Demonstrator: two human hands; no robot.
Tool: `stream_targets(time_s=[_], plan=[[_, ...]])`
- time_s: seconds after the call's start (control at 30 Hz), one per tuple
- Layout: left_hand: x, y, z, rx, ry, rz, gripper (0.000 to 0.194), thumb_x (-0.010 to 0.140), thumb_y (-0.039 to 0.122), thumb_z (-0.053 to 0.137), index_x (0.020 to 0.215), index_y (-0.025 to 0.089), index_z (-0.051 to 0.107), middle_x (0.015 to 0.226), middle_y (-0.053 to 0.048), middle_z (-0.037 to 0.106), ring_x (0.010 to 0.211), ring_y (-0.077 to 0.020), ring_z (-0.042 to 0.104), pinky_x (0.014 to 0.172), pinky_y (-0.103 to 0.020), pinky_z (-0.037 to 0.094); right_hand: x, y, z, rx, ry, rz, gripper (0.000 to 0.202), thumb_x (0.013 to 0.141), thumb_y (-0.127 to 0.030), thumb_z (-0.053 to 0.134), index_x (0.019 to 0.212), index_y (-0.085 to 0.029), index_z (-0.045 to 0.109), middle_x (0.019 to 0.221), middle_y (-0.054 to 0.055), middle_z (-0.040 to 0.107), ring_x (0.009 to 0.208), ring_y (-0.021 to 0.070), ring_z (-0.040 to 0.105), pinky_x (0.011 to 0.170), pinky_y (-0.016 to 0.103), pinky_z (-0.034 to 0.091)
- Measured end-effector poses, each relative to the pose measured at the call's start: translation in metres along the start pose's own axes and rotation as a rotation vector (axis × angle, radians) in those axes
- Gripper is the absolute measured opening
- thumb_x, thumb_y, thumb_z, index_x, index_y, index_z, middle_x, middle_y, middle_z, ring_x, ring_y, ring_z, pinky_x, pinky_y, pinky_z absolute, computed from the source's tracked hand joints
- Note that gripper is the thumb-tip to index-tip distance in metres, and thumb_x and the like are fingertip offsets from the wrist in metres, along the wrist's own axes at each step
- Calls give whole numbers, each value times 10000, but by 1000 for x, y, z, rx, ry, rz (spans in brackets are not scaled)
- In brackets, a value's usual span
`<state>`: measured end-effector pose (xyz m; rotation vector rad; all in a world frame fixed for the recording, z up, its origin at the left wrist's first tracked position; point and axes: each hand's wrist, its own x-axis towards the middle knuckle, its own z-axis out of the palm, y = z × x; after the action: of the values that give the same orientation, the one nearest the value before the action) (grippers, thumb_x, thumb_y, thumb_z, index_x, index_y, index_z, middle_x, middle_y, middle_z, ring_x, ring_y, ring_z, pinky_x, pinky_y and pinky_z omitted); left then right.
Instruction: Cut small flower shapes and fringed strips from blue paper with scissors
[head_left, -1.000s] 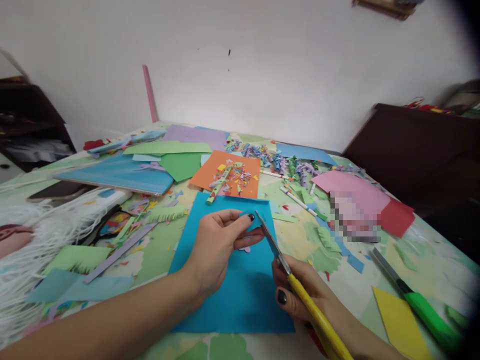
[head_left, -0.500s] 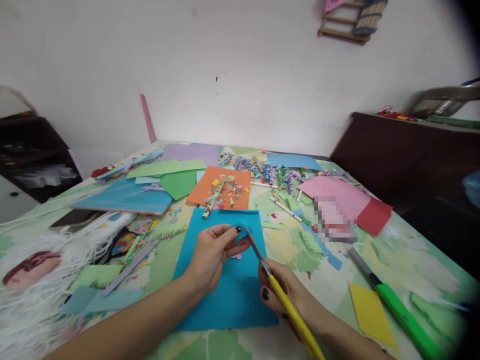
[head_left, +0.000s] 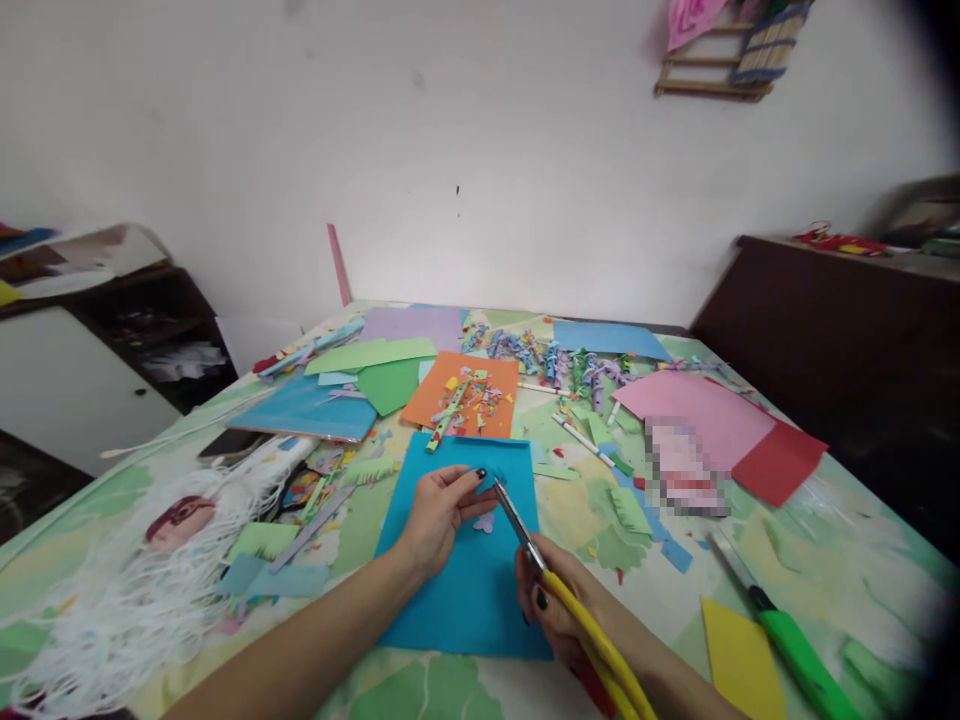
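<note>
My left hand [head_left: 442, 515] is closed in a pinch over the blue sheet [head_left: 457, 610], thumb and forefinger on a small blue piece [head_left: 491, 474] that barely stands out against the sheet. My right hand [head_left: 559, 590] grips a pair of scissors [head_left: 525, 540] with yellow handles and some red at the lower end. Their tips point up and left, beside the small blue piece and close to my left fingertips. A small lilac cut-out [head_left: 484, 523] lies on the sheet below my left fingers.
Behind lies an orange sheet [head_left: 420, 402] with paper scraps and a green dotted strip [head_left: 448, 415]. Curled paper pieces [head_left: 551, 362] line the back. At right are a green-handled knife [head_left: 802, 660], yellow paper [head_left: 739, 655] and pink paper [head_left: 697, 410]; white yarn [head_left: 127, 600] spreads at left.
The view has turned slightly left, so everything sits further right. The scissors' handles look a little wider apart. My left hand keeps its pinch beside the scissor tips.
</note>
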<state>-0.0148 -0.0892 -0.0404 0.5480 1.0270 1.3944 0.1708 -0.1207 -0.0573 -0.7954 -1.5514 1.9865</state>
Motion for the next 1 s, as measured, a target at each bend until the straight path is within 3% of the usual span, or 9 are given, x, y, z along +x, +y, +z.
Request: stream_targets(time_s=[0.23,0.43,0.63,0.8,0.9,1.0], plan=[[10,31,6,104,-30,89,221,614,267,794,745,115,700,772,-75,729,777,-211,691,771,-338,539,3,-8,-11,113,-87,-15,544,613,-582,741,870,-185,471,858,16,579,378,61,549,327,162,427],[12,66,13,228,-75,175,227,595,288,803,750,134,742,768,-64,725,764,-171,657,754,-293,536,4,-17,-9,-8,5,-50,474,693,-555,689,898,-145,572,572,-36,533,416,140,610,350,169,385],[21,91,21,254,-169,186,237,601,293,799,776,142,747,688,-40,702,559,-116,610,572,-250,544,3,-38,10,55,63,-143,447,735,-548,652,915,-153,547,882,61,581,474,128,642,373,177,430],[25,108,32,263,-230,218,193,610,243,798,751,129,731,681,-33,703,562,-120,627,569,-235,549,14,-67,17,-11,113,-209,444,705,-514,696,939,-173,536,970,82,570,549,133,646,432,196,475],[24,112,35,280,-255,230,156,639,244,780,728,138,709,690,-25,704,622,-147,655,590,-251,562,21,-74,17,-22,138,-188,395,708,-484,698,873,-157,549,855,50,562,529,124,627,406,177,443],[25,112,34,312,-269,215,152,658,250,766,739,139,702,728,-37,713,701,-183,674,644,-302,580,27,-66,15,-16,174,-179,394,692,-499,700,796,-161,525,717,9,523,451,100,557,353,171,404]])
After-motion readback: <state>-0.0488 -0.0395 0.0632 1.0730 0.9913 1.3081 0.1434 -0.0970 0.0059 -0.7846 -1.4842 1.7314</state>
